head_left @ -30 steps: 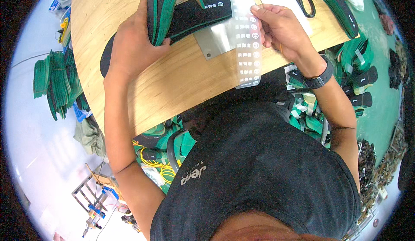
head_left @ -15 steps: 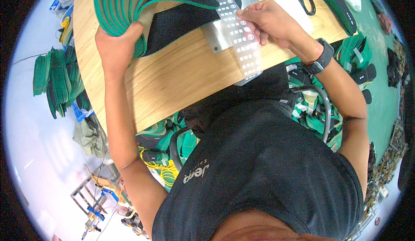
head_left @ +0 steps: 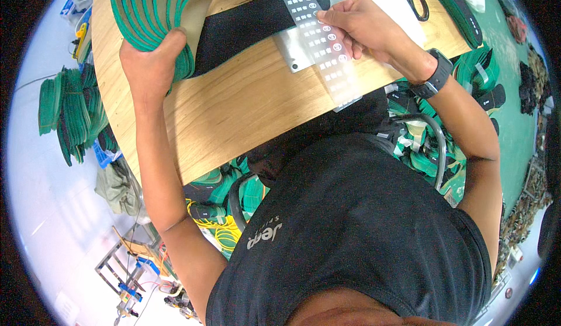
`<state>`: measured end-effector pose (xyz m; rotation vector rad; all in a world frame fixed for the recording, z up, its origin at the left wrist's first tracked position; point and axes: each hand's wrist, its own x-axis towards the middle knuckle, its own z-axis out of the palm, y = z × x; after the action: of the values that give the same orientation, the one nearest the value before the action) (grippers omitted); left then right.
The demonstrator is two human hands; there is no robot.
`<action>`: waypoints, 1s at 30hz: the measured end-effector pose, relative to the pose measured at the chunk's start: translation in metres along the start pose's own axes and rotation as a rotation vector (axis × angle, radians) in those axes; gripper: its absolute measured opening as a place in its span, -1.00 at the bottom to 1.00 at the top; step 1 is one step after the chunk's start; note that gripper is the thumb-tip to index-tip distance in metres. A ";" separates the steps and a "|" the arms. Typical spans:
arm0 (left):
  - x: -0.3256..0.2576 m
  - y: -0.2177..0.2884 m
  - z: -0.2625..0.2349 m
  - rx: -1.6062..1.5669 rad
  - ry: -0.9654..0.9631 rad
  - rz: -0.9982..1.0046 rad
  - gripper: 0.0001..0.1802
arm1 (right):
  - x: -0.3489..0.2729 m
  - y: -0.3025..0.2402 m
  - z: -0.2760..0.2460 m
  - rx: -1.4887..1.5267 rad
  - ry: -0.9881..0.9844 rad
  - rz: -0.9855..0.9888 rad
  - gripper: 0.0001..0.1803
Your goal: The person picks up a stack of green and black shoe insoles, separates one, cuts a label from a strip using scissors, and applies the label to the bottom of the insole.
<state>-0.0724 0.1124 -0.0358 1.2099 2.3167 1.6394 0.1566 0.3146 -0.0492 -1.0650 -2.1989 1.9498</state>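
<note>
Fingers of my left hand (head_left: 149,66) wrap the green-edged stack (head_left: 152,10), fanned back since 1 second ago; that bares 1 black insole (head_left: 242,25), flat over the table (head_left: 222,124); right hand (head_left: 368,31) pinches the clear printed strip (head_left: 327,52), overlapping its tip.

Seen from above, a wooden table (head_left: 234,104) fills the area around 11 o'clock. At 10 o'clock, the left hand (head_left: 153,63) grips a fanned bundle of green-edged insoles (head_left: 156,10). At 1 o'clock, the right hand (head_left: 371,31), a black watch (head_left: 435,75) on its wrist, pinches a clear strip of white printed labels (head_left: 326,48), which overlaps a black insole (head_left: 245,27) and a metal plate (head_left: 287,47). Stacked green insoles (head_left: 70,113) show at 9 o'clock.
</note>
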 end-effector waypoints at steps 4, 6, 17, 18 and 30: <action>-0.001 0.002 0.001 0.049 0.005 -0.003 -0.78 | -0.001 0.001 0.000 0.017 -0.001 -0.001 -0.64; -0.001 0.001 0.001 0.042 0.006 -0.002 -0.78 | -0.002 0.001 0.001 0.015 0.003 -0.007 -0.64; -0.003 0.005 0.005 0.073 0.020 -0.024 -0.71 | -0.002 0.002 0.004 0.067 0.012 0.033 -0.61; -0.004 0.004 0.006 0.066 0.024 -0.017 -0.72 | -0.003 0.001 0.005 0.062 0.018 0.040 -0.61; -0.003 0.009 0.008 0.108 0.050 -0.018 -0.75 | -0.014 -0.007 0.006 0.089 0.050 0.018 -0.53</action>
<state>-0.0614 0.1178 -0.0327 1.1760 2.4686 1.5751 0.1619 0.3029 -0.0383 -1.1130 -2.0640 1.9841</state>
